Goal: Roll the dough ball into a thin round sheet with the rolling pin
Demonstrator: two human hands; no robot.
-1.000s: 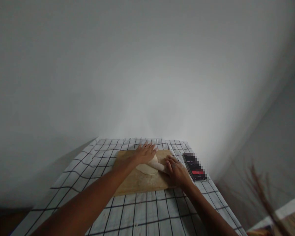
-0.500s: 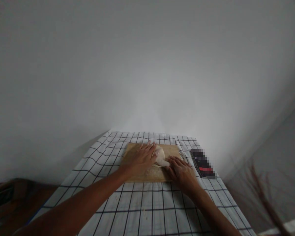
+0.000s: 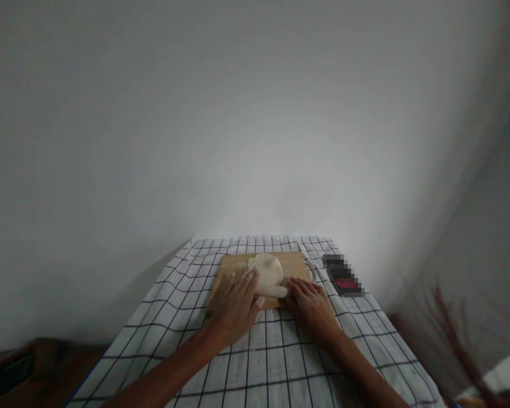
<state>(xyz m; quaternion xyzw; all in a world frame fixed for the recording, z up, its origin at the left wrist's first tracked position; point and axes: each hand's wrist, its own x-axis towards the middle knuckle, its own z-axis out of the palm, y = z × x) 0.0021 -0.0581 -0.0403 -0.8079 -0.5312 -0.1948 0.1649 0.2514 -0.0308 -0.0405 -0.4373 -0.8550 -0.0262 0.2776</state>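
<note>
A pale lump of dough [image 3: 267,273] lies flattened on a wooden board [image 3: 295,262] set on a table with a white, black-checked cloth [image 3: 195,317]. My left hand [image 3: 237,301] lies flat with spread fingers on the board's near edge, fingertips touching the dough's left near side. My right hand [image 3: 310,302] rests palm down at the board's near right corner, its fingertips against a rolled-out end of the dough. Neither hand grips anything.
A dark phone [image 3: 343,276] with a red patch on its screen lies on the cloth right of the board. A plain grey wall stands behind the table. Dark floor shows at lower left, thin dry stalks [image 3: 459,340] at lower right.
My left hand slid back from on top of the dough to the board's near edge, uncovering the dough, which now looks flatter and wider. My right hand stayed beside it. The camera shifted.
</note>
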